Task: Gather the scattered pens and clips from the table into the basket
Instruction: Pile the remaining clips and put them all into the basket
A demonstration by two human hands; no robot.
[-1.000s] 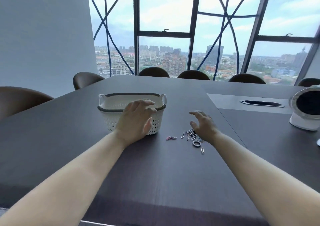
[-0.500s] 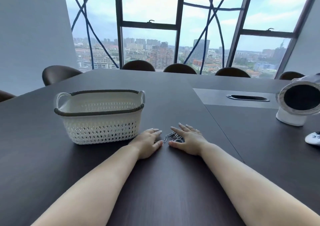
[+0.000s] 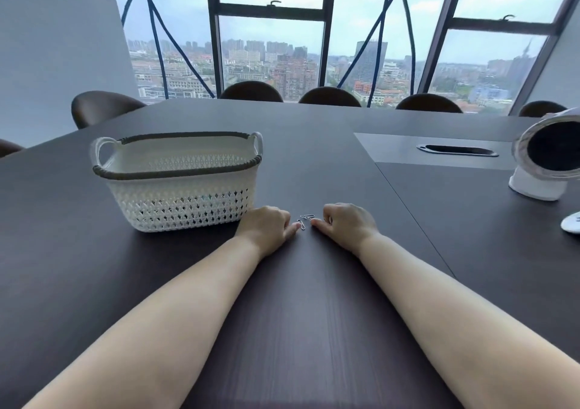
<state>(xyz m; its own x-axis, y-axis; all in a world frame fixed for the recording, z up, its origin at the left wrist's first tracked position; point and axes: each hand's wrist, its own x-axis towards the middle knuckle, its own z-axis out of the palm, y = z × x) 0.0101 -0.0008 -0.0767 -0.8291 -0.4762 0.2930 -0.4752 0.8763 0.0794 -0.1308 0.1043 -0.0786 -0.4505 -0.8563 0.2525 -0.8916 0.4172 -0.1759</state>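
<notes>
Head view, near to far: two bare forearms reach across a dark wood-grain table [image 3: 307, 330]. The left hand [image 3: 268, 228] and right hand [image 3: 345, 224] lie knuckles-up on the tabletop, fingers curled under, thumb tips pointing toward each other; whether either fist encloses anything cannot be told. Between the thumbs lies a small cluster of silver paper clips [image 3: 305, 219], one nearer clip with its long axis running diagonally, the others lying roughly crosswise. Just beside the left hand stands a white lattice basket [image 3: 175, 182] with a dark rim band and two loop handles, its long axis across the view; its contents are unclear through the mesh. At right stands a white round device [image 3: 544, 161]. Beyond, a recessed cable slot [image 3: 456, 150], dark chair backs [image 3: 329, 97], and tall windows [image 3: 326, 38] over a city
</notes>
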